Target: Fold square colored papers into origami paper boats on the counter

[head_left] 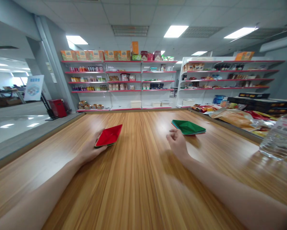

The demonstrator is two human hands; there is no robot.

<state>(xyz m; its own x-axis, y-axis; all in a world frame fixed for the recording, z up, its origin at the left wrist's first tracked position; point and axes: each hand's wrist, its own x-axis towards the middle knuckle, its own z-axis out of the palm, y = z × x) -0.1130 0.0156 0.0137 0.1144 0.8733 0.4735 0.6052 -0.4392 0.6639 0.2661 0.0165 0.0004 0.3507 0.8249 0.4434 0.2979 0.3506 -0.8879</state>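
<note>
My left hand (94,147) is wrapped round the near side of a small red square dish (109,134) with sloping sides. A darker green edge shows beneath it, so at least one more dish seems nested under the red one. Tilted toward me, it is held just above the table, on the left. On the right sits a stack of similar dishes with a green dish (188,126) on top; blue and red edges peek out below. Beside that stack's near left corner is my right hand (178,142), its fingers loosely curled with nothing visible in them.
The wood-grain table (134,179) has a raised rim. At the right stands a clear plastic bottle (279,137). Snack packets (234,118) and black boxes (263,103) lie beyond the right rim. Stocked shelves (124,81) line the back; a red bin (57,108) is far left.
</note>
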